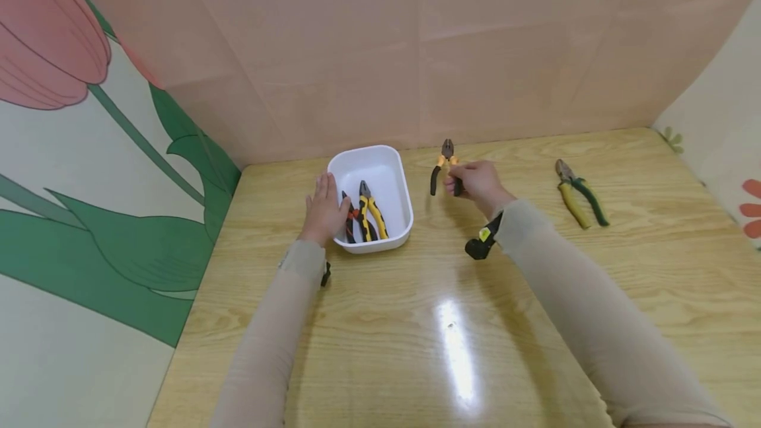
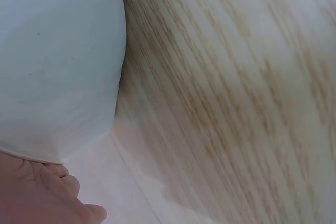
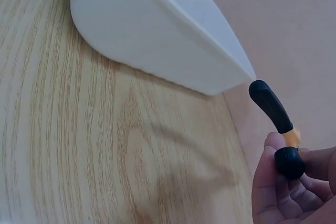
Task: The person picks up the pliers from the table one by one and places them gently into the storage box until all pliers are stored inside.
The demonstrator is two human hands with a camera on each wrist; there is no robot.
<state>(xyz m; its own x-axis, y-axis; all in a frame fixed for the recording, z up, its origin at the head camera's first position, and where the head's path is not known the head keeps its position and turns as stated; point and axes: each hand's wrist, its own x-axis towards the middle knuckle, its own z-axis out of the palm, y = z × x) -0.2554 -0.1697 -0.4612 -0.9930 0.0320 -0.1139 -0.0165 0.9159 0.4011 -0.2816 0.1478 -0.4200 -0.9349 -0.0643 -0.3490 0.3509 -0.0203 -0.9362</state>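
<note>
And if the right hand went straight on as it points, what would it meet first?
Probably the white container, toward its far right end; height is unclear, so the right hand might pass over.

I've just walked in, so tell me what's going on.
A person's right hand holds black-and-orange metal pliers by one handle above the wood-grained table, right of the white, round-cornered plastic bin. Their left hand rests on the bin's left rim. Inside lie yellow-and-black pliers and a red-and-black tool. Farther right, pliers with one yellow and one green handle lie on the table.
</note>
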